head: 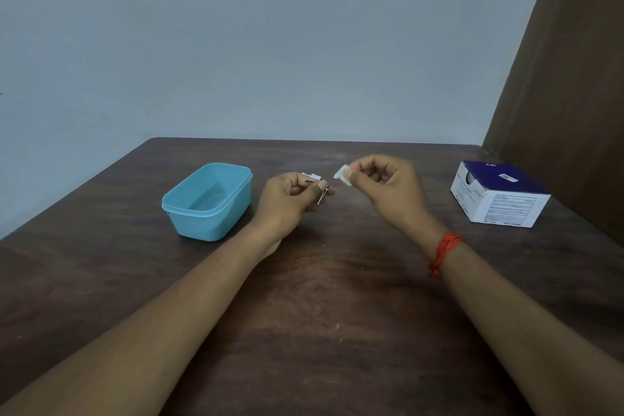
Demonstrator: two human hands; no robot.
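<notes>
Above the worktop (337,307), the right hand (385,186) pinches a small white pad (342,175) between thumb and forefinger, just beside the left hand (292,196), whose curled fingers grip a thin metal item (323,196) and a white scrap (311,175); the print on the purple-and-white box (499,194) is illegible.

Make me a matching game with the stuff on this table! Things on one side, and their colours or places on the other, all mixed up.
Things:
1. tub
2. box
3. wrist thread
4. small white piece

Clues:
A. pinched in the right hand
B. purple and white, at the right of the table
C. light blue, left of the left hand
D. red-orange, tied round the right arm

Pairs: 1-C, 2-B, 3-D, 4-A.
</notes>
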